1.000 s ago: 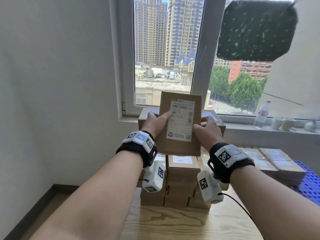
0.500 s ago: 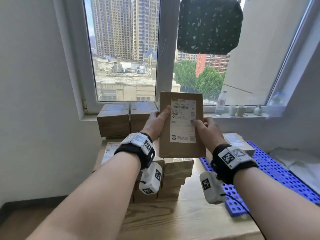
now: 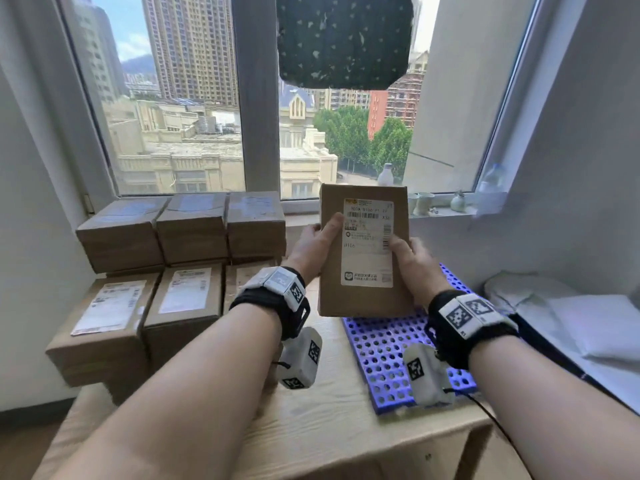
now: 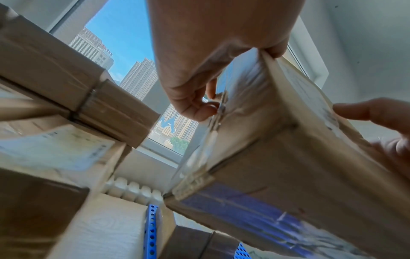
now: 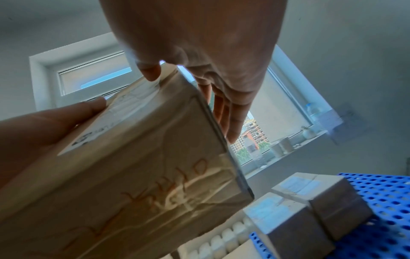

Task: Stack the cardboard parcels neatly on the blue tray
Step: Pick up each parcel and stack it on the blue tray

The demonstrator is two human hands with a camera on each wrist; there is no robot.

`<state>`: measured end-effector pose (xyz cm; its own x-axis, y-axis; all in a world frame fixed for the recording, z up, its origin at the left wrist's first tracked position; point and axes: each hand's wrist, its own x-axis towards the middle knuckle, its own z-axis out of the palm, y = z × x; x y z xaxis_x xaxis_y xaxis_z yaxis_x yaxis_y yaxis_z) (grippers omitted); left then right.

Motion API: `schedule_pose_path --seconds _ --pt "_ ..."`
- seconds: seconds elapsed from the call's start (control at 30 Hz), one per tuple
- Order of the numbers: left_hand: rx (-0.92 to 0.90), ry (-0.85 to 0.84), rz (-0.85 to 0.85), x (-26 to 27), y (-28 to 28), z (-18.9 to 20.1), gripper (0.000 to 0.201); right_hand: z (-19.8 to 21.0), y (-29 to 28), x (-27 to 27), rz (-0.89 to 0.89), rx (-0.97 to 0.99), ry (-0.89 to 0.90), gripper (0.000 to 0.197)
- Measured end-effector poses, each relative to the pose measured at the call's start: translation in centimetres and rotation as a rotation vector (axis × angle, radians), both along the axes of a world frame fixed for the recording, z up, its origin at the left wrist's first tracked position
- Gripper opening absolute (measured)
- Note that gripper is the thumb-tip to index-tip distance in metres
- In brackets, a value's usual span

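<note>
I'm gripping parcel with left hand and right hand, holding it above blue tray; stacked parcels sitting left of tray.

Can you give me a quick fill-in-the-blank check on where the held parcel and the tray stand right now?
1. The labelled cardboard parcel is held by ____ hands, the left hand and the right hand.
2. The perforated tray under the held parcel is coloured ____.
3. The parcels on the tray already number ____ in the right wrist view.
4. The remaining parcel stack sits on the person's ____ side.

Missing words: both; blue; two; left
</note>
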<state>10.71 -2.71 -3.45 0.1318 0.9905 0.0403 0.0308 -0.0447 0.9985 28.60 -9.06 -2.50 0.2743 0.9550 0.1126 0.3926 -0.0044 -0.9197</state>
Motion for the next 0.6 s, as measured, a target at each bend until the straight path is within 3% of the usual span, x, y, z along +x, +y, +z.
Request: schedule_pose_path --seconds 0.2,0.3,0.4,0.47,0.53,0.6 --pt "-0.02 0.037 -0.013 9.1 1.9 -3.5 0.122 -2.0 0.7 9.5 -0.02 -0.027 0.022 0.043" --pt "-0.019 0.033 0.015 13.0 0.9 -3.2 0.12 -3.2 0.7 13.5 0.001 -0.031 0.031 0.041" --pt "-0.043 -0.003 0.005 16.4 -0.1 -3.0 0.078 -4.4 0.7 16.9 0.008 -0.047 0.051 0.046" --pt "-0.056 0.01 -0.014 18.4 0.0 -3.5 0.07 -5.2 0.7 18.7 0.0 -0.065 0.044 0.056" --pt "-0.042 0.01 -0.028 20.1 0.0 -3.8 0.081 -5.8 0.7 20.2 -0.004 -0.086 0.055 0.073" --pt "-0.071 0.012 -0.034 21.6 1.3 -5.3 0.103 -6.3 1.1 21.5 -0.011 -0.087 0.075 0.073"
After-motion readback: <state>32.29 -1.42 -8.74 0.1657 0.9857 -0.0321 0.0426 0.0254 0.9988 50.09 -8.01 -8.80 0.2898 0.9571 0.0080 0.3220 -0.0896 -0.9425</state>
